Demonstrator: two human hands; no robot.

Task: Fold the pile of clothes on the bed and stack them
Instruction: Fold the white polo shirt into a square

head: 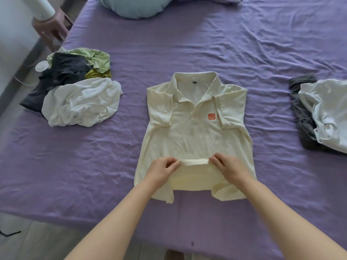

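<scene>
The bed (pixel 187 44), under a wrinkled purple sheet, filled nearly the whole view. A pale pillow (pixel 131 6) lay at its far end, well beyond both hands.

The cream polo (pixel 195 132) lay face up in the middle of the bed, collar away from the person, both short sleeves folded in over the chest and an orange logo (pixel 211 116) beyond the right hand. Its bottom hem was lifted and doubled up toward the collar, so a folded band of cloth ran between the two hands.

Far off to the left of the left hand sat the unfolded pile (pixel 75 87): a crumpled white garment nearest, a dark one behind it, light green and olive cloth at the back. Well to the right of the right hand lay the stack (pixel 319 113), a white piece on top of a dark grey one.

The left hand (pixel 163 170) pinched the left end of the lifted hem between thumb and curled fingers. The right hand (pixel 228 167) pinched the right end the same way, so each grip was closed on the hem.

At the far left corner of the bed, another person's hand (pixel 50 27) showed below a white sleeve.
</scene>
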